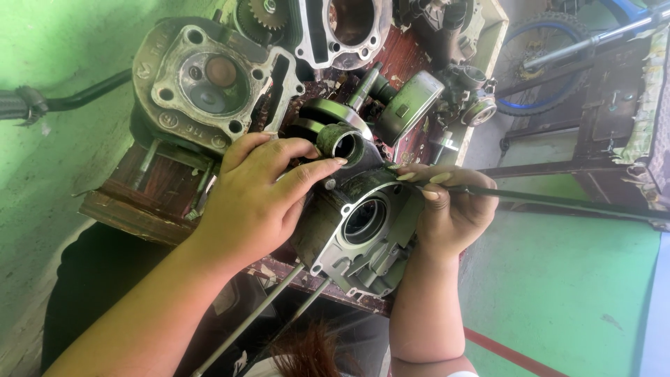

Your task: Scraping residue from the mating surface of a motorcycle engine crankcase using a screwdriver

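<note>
Left hand [255, 199] rests on top of the crankcase [359, 230], fingers spread and curled over its upper edge, fingertips [335, 162] touching the rim of the connecting rod eye [343, 144] that sticks up just past them; it presses and steadies rather than clenching. Right hand [447, 209] sits on the other side of the crankcase, fingers pinched around a thin dark rod [558, 200], tip of the rod just beside the case edge near the fingertips, the rest running away from the hand toward the floor side. Crankcase lies between both hands on a worn wooden bench [150, 202], round bearing bore facing the camera, just below the left palm. Beyond the left fingers: cylinder head [209, 80] with valves showing, then a cylinder block [342, 31] and a sprocket [269, 10] farther off. Past the right hand's fingertips a grey cover [412, 105] and small carburettor-like parts [471, 94]. Two long studs [258, 311] stick out of the case under the left wrist. Bike wheel [541, 63] well off behind the bench. Green wall and green floor around
</note>
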